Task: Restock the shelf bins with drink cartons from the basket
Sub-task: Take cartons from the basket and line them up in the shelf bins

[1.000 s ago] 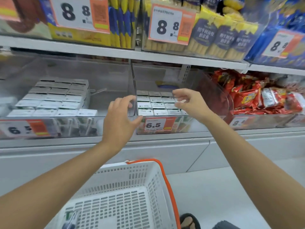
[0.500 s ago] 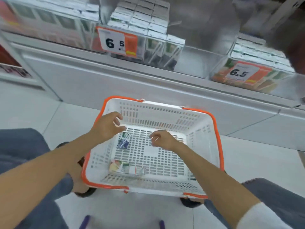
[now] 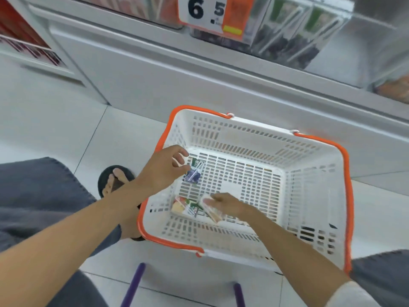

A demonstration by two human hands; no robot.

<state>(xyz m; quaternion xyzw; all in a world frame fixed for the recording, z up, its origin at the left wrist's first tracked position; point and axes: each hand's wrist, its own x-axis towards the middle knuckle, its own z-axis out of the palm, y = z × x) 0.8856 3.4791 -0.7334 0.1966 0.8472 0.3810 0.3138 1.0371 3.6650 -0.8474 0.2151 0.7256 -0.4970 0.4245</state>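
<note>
Both hands have been lowered further into the basket since half a second ago: the left hand (image 3: 162, 173) has been brought from the left rim down to the blue-and-green carton (image 3: 194, 175), and the right hand (image 3: 228, 207) has been drawn back from the middle of the floor grid to the near-left corner.

Curled fingers of the left hand are set at the upper left corner of the blue-and-green carton, which lies flat on the grid with a straw on its upper face. Whether it is actually pinched cannot be told. The fingers of the right hand are laid across a pale carton (image 3: 214, 215), which is blurred; a closed hold cannot be made out there either. Just to the left of it, touching or nearly so, an orange-and-green carton (image 3: 183, 207) is seen lying on its side.

All three cartons are contained in the white basket (image 3: 309, 196), which is edged in orange and stands on the tiled floor (image 3: 66, 129) in front of the shelving.

Above it, a clear shelf bin (image 3: 345, 23) is seen, in which upright cartons (image 3: 287, 29) are packed side by side. A price tag (image 3: 210, 12) marked 6.5 is fixed to its front.

A sandalled foot (image 3: 112, 180) is placed just left of the basket.
</note>
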